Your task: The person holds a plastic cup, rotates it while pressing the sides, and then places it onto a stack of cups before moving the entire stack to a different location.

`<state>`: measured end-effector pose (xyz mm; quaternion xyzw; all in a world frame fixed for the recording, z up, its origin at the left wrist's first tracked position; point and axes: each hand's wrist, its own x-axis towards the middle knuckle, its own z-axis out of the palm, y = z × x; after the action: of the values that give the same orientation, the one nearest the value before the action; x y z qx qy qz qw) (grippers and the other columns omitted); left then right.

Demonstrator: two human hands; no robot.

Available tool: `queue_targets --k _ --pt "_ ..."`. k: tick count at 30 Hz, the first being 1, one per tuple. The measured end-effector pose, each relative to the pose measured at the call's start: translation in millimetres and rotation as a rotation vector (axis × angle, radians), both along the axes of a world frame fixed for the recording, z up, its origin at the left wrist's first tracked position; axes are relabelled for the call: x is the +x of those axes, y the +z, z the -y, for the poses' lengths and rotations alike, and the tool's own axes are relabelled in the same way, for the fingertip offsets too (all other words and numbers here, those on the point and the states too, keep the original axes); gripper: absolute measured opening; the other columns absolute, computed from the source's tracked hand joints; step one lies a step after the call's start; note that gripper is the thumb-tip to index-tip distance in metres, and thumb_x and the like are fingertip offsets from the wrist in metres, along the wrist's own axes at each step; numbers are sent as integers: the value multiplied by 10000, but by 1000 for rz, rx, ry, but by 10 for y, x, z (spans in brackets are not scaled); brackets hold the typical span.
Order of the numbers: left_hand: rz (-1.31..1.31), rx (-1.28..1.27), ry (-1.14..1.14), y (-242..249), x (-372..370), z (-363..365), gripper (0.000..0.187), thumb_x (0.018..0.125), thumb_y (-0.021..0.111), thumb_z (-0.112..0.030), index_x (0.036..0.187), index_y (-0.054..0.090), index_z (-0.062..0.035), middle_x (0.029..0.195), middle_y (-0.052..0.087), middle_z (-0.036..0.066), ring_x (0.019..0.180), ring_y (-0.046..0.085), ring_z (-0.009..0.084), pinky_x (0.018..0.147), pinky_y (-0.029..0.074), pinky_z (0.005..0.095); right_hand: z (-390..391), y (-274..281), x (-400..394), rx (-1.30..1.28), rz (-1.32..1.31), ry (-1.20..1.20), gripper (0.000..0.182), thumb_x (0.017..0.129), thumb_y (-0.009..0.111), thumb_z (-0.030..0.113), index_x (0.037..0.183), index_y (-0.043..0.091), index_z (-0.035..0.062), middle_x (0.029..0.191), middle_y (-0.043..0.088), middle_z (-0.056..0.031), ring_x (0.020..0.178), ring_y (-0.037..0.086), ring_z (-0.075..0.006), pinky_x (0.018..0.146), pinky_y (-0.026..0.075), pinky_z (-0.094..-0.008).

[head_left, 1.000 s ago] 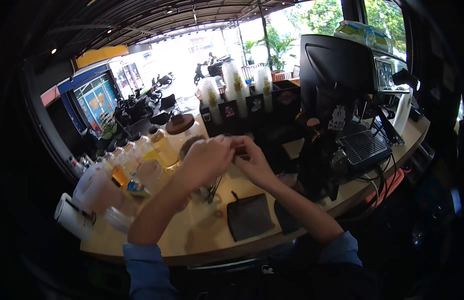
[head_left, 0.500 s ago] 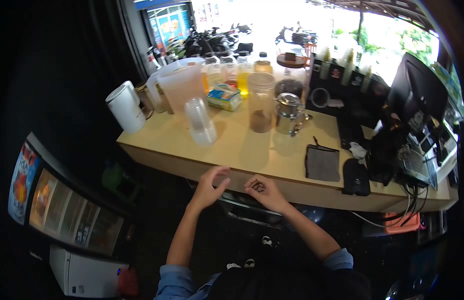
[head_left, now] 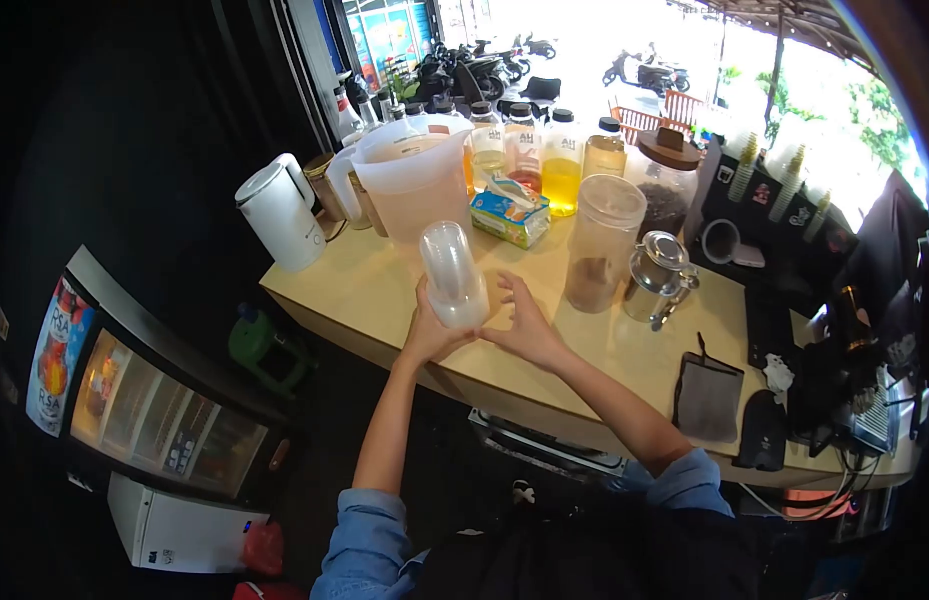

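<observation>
A clear plastic container point(head_left: 452, 270), rounded at its upper end, leans slightly near the table's front edge. My left hand point(head_left: 431, 328) is wrapped round its lower left side. My right hand point(head_left: 527, 322) is just right of its base, fingers spread, the thumb near or against the base. Behind the container stands a large translucent pitcher point(head_left: 414, 180). To the right are a tall clear canister point(head_left: 602, 245) with brown powder at its bottom and a metal-topped glass pot point(head_left: 659, 275).
A tissue pack point(head_left: 511, 213), bottles of coloured liquid point(head_left: 561, 175) and a white kettle point(head_left: 281, 215) stand on the wooden table point(head_left: 354, 300). A grey cloth point(head_left: 708, 395), a black pouch point(head_left: 761, 430) and cables lie at the right. A glass-door fridge point(head_left: 164, 410) is at the left.
Both hands have moved forward and up from the table's front edge to the clear container. My left hand has taken hold of it. The view has shifted closer to the table.
</observation>
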<state>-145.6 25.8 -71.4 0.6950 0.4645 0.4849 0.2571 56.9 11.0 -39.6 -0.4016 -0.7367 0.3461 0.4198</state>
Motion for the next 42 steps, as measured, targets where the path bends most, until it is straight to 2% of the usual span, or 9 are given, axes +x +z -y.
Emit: queue_targets --k 3,6,9,12,14,26,30,39,42 --pt "22 -88 -2 31 32 -17 1228 542 902 -276 1410 79 -1 1268 503 237 1172 531 341 964 443 419 -322 -88 -147 21 -32 -6 1021 631 827 211 1424 202 57 1349 404 -175 1181 475 -327 955 442 -389" --pt "-65 -122 18 128 50 48 1232 529 903 -278 1418 87 -28 1233 541 222 1143 561 338 941 463 422 -476 -34 -247 -48 -123 214 1128 568 844 222 1446 155 64 1358 399 -180 1244 438 -316 1014 399 -400" --pt "-54 -86 15 123 48 33 1224 522 901 -274 1420 104 -42 1213 558 216 1116 579 343 928 472 425 -475 53 -263 -55 -107 250 1179 503 839 254 1431 158 -1 1304 446 -227 1230 459 -342 1041 374 -411" --pt "-33 -143 -12 111 30 38 1230 514 900 -262 1423 100 -46 1223 554 214 1117 580 339 930 473 427 -426 80 -235 5 -40 233 1117 517 834 266 1417 221 15 1273 482 -217 1199 491 -344 1017 399 -413" --pt "-37 -192 -22 128 30 39 1236 502 899 -246 1429 104 -54 1229 551 212 1124 575 338 932 473 433 -377 112 -247 -26 -53 168 999 534 844 240 1358 319 34 1224 527 -174 1169 521 -288 992 415 -391" --pt "4 -180 -76 149 -5 36 1134 499 890 -247 1403 234 -52 1244 547 210 1150 557 334 942 466 428 -279 101 -326 52 -7 31 1009 530 827 264 1369 317 30 1206 544 -205 1126 558 -327 951 450 -405" --pt "-2 -192 -96 257 7 85 1115 525 881 -271 1403 230 -50 1231 557 216 1150 557 337 930 473 426 -246 205 -405 31 -119 13 990 543 828 261 1360 321 26 1205 549 -186 1127 559 -294 949 451 -393" --pt "-57 -15 -64 96 -43 38 1109 571 868 -340 1393 221 30 1260 520 214 1199 495 347 1020 366 458 -124 970 -271 67 -304 -135 920 622 841 191 1361 323 14 1247 532 -125 1154 530 -227 991 422 -359" --pt "71 247 -23 -63 -103 21 1014 619 840 -304 1382 260 28 1288 480 201 1213 463 346 1019 355 462 68 965 -49 -41 -395 -75 848 642 848 203 1303 361 -5 1209 541 -132 1149 527 -224 986 420 -362"
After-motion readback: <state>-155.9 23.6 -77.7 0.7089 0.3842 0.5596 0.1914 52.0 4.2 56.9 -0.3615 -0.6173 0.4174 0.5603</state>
